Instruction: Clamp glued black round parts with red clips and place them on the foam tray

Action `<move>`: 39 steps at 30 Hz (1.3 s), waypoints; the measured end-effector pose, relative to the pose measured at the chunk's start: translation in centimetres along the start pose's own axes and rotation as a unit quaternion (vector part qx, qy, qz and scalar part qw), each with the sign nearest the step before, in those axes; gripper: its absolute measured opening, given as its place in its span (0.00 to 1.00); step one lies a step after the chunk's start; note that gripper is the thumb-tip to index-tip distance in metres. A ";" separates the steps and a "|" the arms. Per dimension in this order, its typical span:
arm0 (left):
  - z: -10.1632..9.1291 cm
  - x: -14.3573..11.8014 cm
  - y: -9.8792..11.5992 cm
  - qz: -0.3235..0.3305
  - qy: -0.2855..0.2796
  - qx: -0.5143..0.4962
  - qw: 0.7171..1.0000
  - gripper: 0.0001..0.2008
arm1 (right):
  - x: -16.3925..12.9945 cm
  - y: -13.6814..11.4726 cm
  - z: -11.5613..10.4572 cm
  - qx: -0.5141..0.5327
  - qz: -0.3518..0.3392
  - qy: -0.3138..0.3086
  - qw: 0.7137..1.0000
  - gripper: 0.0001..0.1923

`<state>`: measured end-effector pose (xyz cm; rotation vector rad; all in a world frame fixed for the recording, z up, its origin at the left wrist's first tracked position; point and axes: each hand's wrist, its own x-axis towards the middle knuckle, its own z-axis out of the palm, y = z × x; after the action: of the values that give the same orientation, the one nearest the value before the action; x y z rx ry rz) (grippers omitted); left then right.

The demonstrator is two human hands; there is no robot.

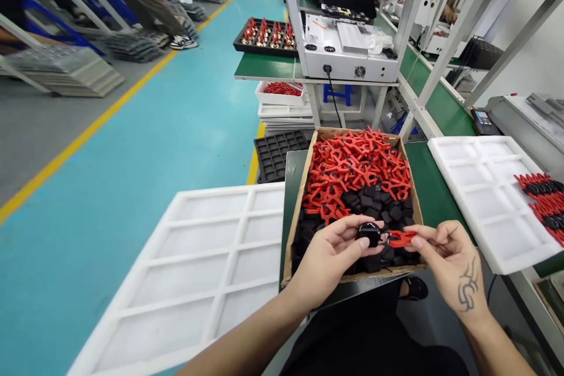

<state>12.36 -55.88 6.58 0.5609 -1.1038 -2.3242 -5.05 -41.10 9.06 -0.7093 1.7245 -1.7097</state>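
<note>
The left hand holds a small black part in its fingers. The right hand pinches a red clip right beside it, over the cardboard box. This looks like the joining step; next, they likely need lining up and pressing together.

Single view, head-worn camera, facing forward and steeply down from above the person's lap. Close range: the left hand and right hand sit low in centre frame over a cardboard box. Farther workbenches, a white machine and the teal floor recede upward. Straight lines bow at the edges.
</note>
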 end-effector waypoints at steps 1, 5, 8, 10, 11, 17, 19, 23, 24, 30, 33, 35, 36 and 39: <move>0.0 0.0 0.0 0.002 0.000 0.002 1.000 0.15 | 0.0 0.1 0.4 0.006 -0.006 0.010 1.000 0.25; 0.1 -0.1 -0.1 0.004 -0.004 0.010 1.000 0.16 | -0.1 0.3 1.5 0.018 -0.021 0.033 0.999 0.25; 0.2 -0.2 0.0 0.000 -0.010 0.016 1.000 0.16 | -0.4 0.6 1.9 0.024 -0.017 0.025 0.999 0.25; 0.2 -0.2 0.1 -0.003 -0.011 0.023 1.000 0.16 | -0.7 0.8 2.0 0.026 -0.017 0.023 0.999 0.25; 0.1 -0.2 0.1 -0.005 -0.011 0.026 1.000 0.16 | -0.8 0.8 2.0 0.026 -0.019 0.023 0.999 0.25; 0.0 -0.1 0.0 -0.008 -0.006 0.039 0.999 0.18 | -1.1 1.1 2.2 0.022 -0.027 0.027 0.999 0.25; 0.1 -0.1 0.0 -0.008 -0.006 0.042 0.999 0.18 | -1.1 1.2 2.2 0.014 -0.030 0.029 0.999 0.24; 0.4 -0.2 0.2 -0.008 -0.002 0.049 0.999 0.19 | -1.2 1.3 2.3 0.001 -0.039 0.033 0.999 0.23; 0.5 -0.2 0.3 -0.009 -0.001 0.050 0.999 0.19 | -1.3 1.4 2.3 0.001 -0.040 0.033 0.999 0.23; 0.4 -0.3 0.5 -0.014 -0.004 0.053 0.999 0.19 | -1.1 1.7 2.3 0.000 -0.033 0.029 0.999 0.24; 0.4 -0.3 0.4 -0.014 -0.004 0.051 0.999 0.20 | -1.1 1.6 2.2 -0.001 -0.031 0.027 0.999 0.24; 0.4 -0.2 0.3 -0.014 -0.002 0.049 0.999 0.20 | -1.0 1.4 2.2 0.000 -0.030 0.024 0.999 0.23; 0.4 -0.2 0.3 -0.013 -0.001 0.049 0.999 0.20 | -1.1 1.4 2.2 -0.001 -0.028 0.021 0.999 0.23; 0.4 -0.2 0.2 -0.016 -0.002 0.053 0.998 0.19 | -1.1 1.3 2.1 -0.002 -0.015 0.008 1.000 0.22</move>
<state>12.39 -55.66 7.02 0.6175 -1.2343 -2.3050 -2.72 -41.65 7.84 -0.7279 1.7382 -1.7367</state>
